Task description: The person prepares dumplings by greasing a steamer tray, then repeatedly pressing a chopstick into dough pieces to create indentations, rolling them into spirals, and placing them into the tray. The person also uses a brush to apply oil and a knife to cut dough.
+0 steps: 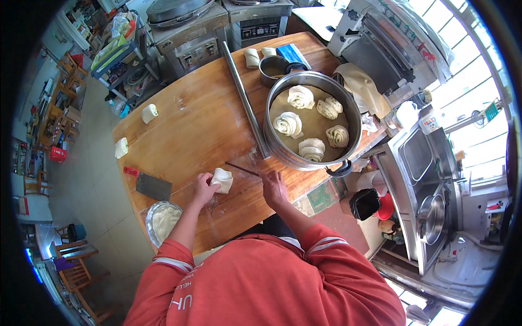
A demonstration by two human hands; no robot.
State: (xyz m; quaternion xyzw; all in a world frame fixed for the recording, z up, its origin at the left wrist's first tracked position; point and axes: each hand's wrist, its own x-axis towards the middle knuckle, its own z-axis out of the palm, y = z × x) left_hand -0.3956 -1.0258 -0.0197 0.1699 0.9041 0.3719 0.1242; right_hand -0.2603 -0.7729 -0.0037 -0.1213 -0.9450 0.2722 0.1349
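My left hand (204, 189) holds a folded piece of white dough (222, 180) by its left side, on or just above the wooden table (191, 114). In my right hand (274, 189) is a thin dark stick, likely a chopstick (244, 168), with its free tip pointing left, beyond the dough's far edge. Ahead and to the right stands a large metal steamer pot (281, 158), lined with a tan cloth (312, 122). Several twisted dough rolls sit spaced apart on the cloth, among them a layered roll (301, 97) flecked with green.
A long metal rod (244, 98) lies left of the steamer. At left are a cleaver (154, 186), a bowl of flour (163, 222) and dough pieces (149, 113). Behind the steamer stand a small saucepan (267, 79) and a blue packet (294, 55). A sink counter (401, 195) is at right.
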